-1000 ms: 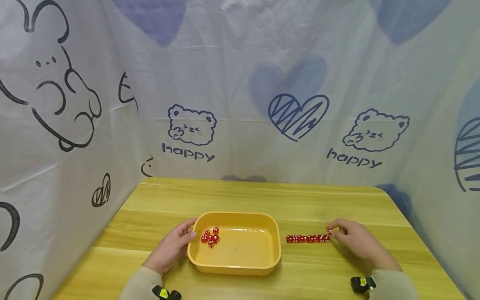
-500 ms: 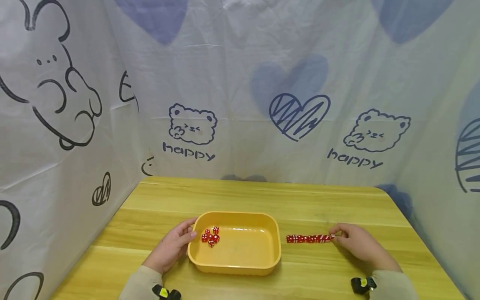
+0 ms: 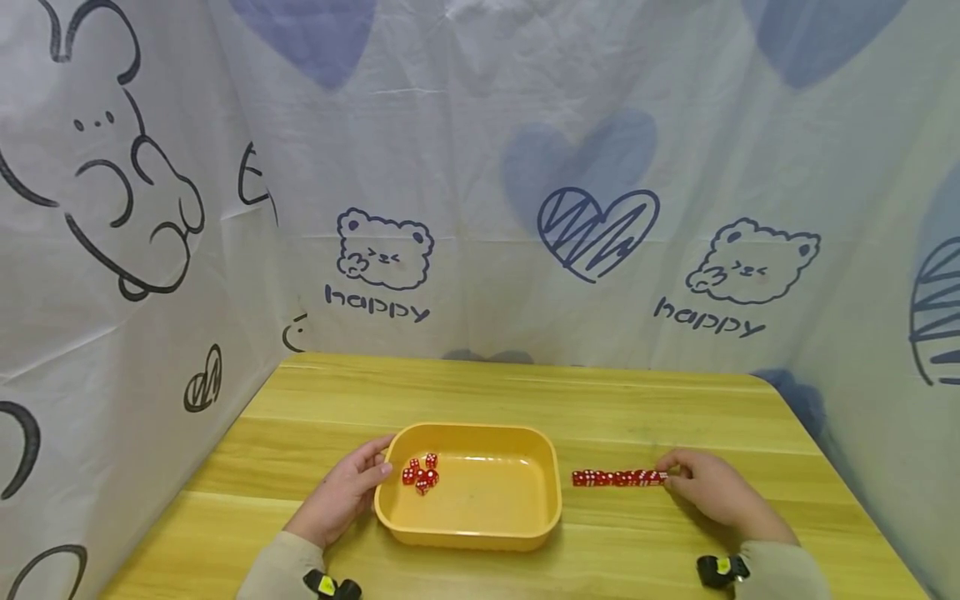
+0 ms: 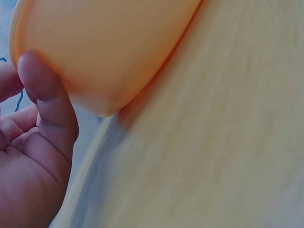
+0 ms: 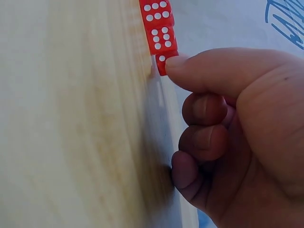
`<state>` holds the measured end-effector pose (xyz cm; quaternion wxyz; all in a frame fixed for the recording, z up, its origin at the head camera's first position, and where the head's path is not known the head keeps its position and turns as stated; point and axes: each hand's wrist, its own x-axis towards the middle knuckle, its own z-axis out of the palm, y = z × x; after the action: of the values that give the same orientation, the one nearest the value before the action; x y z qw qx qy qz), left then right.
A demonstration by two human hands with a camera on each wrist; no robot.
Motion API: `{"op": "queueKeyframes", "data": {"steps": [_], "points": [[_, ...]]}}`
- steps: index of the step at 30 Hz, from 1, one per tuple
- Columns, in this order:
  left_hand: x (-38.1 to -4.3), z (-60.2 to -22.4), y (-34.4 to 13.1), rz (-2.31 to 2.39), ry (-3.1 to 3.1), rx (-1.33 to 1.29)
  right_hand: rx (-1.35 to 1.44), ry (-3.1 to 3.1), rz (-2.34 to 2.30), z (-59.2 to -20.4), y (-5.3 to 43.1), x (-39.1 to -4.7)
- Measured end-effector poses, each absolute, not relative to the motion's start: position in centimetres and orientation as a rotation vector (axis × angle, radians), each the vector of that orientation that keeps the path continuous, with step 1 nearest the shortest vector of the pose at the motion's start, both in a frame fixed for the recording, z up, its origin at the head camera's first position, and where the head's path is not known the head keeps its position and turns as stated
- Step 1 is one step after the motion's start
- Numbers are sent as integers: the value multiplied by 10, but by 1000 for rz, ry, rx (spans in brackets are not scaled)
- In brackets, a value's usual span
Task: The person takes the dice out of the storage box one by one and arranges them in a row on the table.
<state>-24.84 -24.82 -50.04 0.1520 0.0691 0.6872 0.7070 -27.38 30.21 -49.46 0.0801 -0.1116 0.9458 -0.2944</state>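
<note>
My left hand (image 3: 347, 492) grips the left side of a yellow plastic tub (image 3: 480, 537), its thumb lying against the wall near the rim in the left wrist view. Inside the tub, several red dice with white pips (image 3: 421, 476) are bunched toward the left. To the right of the tub, more red dice (image 3: 615, 477) form a straight row on the table. At the right end of that row, my right hand (image 3: 716, 492) pinches the last die (image 5: 161, 62), which lines up against its neighbour (image 5: 161, 40). The thumb covers part of that die.
The wooden table (image 3: 480, 392) has a light yellow grain. Behind it and on both sides hangs a pale printed cloth (image 3: 465, 167) with hearts and bears. Each wrist wears a small black device, one on the left (image 3: 330, 586) and one on the right (image 3: 722, 571).
My right hand has lowered the die from above the row's end down into line with it. The left hand and the tub have stayed in place.
</note>
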Motion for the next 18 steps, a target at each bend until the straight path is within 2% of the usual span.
{"op": "queueKeyframes", "data": {"steps": [18], "points": [[-248,-500,-249,2027,1973,210,-317,2817,-878,-493,298,-272]]}}
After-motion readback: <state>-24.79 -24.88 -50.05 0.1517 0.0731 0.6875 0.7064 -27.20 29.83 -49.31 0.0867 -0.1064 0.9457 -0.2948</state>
